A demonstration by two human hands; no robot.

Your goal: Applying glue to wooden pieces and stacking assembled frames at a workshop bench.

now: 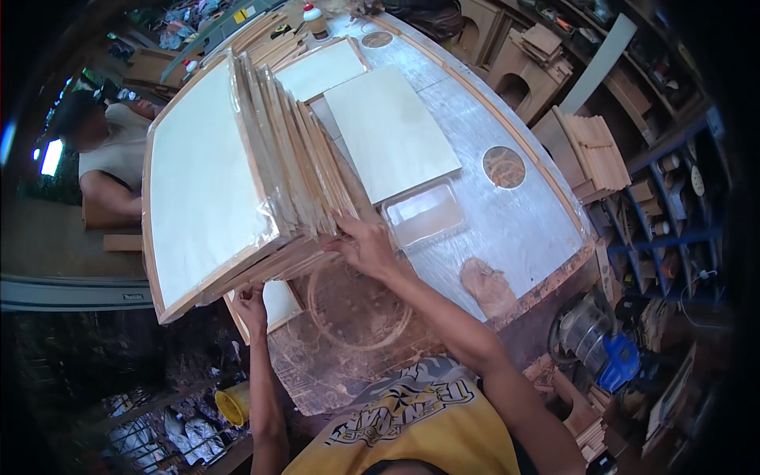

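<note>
We find the stack of film-wrapped framed panels [207, 170] tilted above and between both hands. The right hand [366, 244] grips its near right corner, thumb below the fingers. The left hand [252, 307] has its fingers bunched at the lower edge; we cannot tell whether they pinch the film. Just beyond the right hand, we note a clear plastic tray [426, 214] on the desk [529, 231]; a pale board [392, 131] lies farther off.

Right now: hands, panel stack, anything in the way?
Right hand on the panel stack, near right corner; left hand by its near edge, contact unclear. Stack wrapped in clear plastic. Possible snag: clear tub just right.
</note>
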